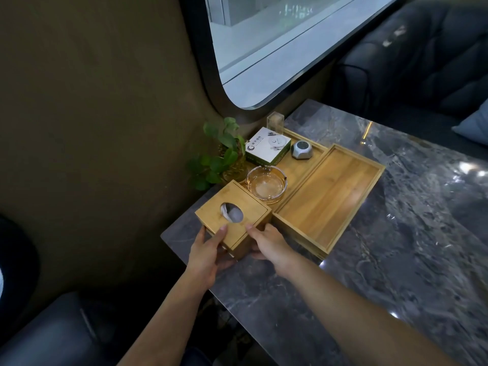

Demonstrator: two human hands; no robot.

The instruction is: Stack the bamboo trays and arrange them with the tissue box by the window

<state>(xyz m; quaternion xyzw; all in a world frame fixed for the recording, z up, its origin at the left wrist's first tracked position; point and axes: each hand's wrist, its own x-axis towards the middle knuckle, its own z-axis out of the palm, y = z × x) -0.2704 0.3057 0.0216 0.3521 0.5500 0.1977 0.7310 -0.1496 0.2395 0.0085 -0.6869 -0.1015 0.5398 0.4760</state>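
Note:
A bamboo tissue box [232, 207] with an oval opening and white tissue stands at the near left corner of the grey marble table [396, 233], close to the wall. My left hand [208, 252] grips its near left side and my right hand [269, 244] grips its near right side. To its right lies a large empty bamboo tray [332, 199], which looks like a stack of trays. Behind that, a narrower bamboo tray [298, 167] lies under the window [277, 48] and carries small items.
On the narrow tray sit a glass ashtray [266, 184], a white and green box [268, 146], a silver call button [302, 149] and a clear holder [275, 122]. A potted plant [221, 154] stands by the wall. Dark sofas flank the table.

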